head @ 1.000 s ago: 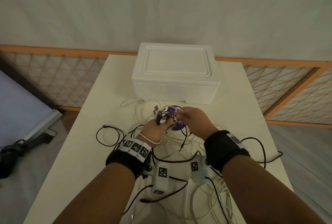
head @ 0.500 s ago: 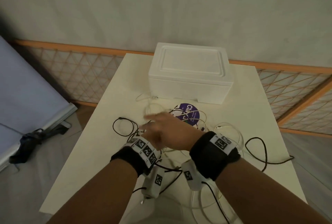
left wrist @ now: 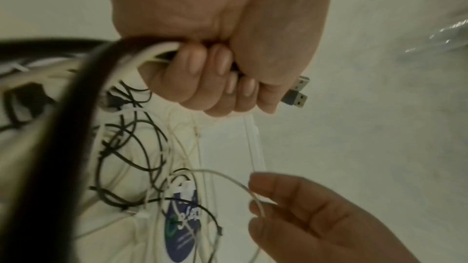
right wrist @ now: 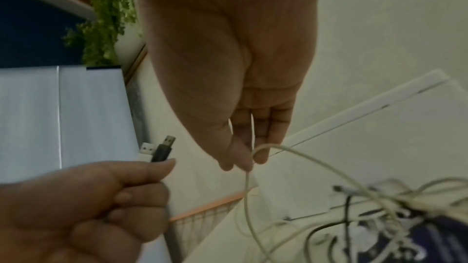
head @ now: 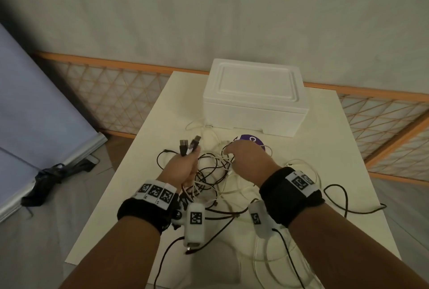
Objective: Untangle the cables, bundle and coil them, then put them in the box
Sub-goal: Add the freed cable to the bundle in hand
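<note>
Above the table [head: 148, 207], my left hand [head: 183, 168] is fisted round the plug ends [head: 189, 146], and my right hand [head: 249, 161] pinches a white cable [left wrist: 235, 185] from the tangle [head: 209, 179]; box [head: 254, 98] sits lidded behind. Pull hard and I reckon the loops cinch into knots.

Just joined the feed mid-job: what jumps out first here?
A tangle of black and white cables sprawls across the white table between both hands. The left hand grips several cables with USB plugs sticking up; the right hand pinches a white cable. Behind them sits a closed white foam box.
</note>
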The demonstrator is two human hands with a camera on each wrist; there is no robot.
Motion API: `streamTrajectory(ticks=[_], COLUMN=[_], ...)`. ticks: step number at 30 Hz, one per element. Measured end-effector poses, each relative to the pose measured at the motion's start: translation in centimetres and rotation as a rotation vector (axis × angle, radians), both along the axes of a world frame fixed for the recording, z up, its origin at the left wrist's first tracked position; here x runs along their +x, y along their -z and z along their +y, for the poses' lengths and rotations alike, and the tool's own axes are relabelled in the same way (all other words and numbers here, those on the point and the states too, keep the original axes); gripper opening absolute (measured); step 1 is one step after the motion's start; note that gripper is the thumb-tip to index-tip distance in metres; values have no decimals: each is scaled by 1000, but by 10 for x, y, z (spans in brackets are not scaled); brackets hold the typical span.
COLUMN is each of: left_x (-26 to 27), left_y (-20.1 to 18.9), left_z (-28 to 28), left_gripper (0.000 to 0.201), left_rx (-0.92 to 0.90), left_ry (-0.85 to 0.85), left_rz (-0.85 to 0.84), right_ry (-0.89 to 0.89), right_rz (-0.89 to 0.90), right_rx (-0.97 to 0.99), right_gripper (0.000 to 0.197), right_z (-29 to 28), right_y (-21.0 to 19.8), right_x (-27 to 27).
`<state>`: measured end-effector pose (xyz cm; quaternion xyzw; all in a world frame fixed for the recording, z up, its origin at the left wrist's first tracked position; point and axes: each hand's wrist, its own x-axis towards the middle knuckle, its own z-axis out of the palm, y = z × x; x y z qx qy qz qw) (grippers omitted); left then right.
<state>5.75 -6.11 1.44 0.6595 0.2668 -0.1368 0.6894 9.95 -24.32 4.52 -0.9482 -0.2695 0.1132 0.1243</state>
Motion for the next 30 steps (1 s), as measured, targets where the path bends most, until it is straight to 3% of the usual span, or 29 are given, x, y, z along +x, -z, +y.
streamTrajectory(ticks=[6, 10, 14, 15, 18, 21, 23, 26, 29, 30], left_x=[3, -2, -3, -2, 2, 9, 13, 18, 17, 15], left_y=[-9, -4, -1, -1, -3, -1, 2, 5, 6, 5], left_z=[-1, -5, -10, -10, -17, -23, -16, -3, -1, -1], left_gripper=[52, 40, 10, 20, 47, 34, 18, 9, 12, 13], left_rx=[-57, -3, 64, 104, 92, 263, 292, 273, 304, 313], left_ry=[-20, 32, -19, -20, 58, 143, 27, -119, -115, -110], left_rz=[-98, -256, -394, -429, -508, -483, -440, -411, -407, -413], right_ry=[338, 579, 616, 617, 598, 594, 580, 484, 279, 252], right_rz=[226, 655, 826, 843, 878, 860, 809, 770, 528, 474], right_rx=[584, 1121, 1355, 1385, 1387, 1310, 1204, 957, 528, 466], right_gripper=[20, 19, 23, 24, 27, 28, 26, 24, 15, 14], right_z=[12, 10, 14, 16, 21, 24, 21, 17, 19, 21], right_y=[-10, -22, -27, -28, -28, -25, -21, -12, -2, 1], right_x=[0, -4, -4, -4, -4, -3, -3, -3, -2, -3])
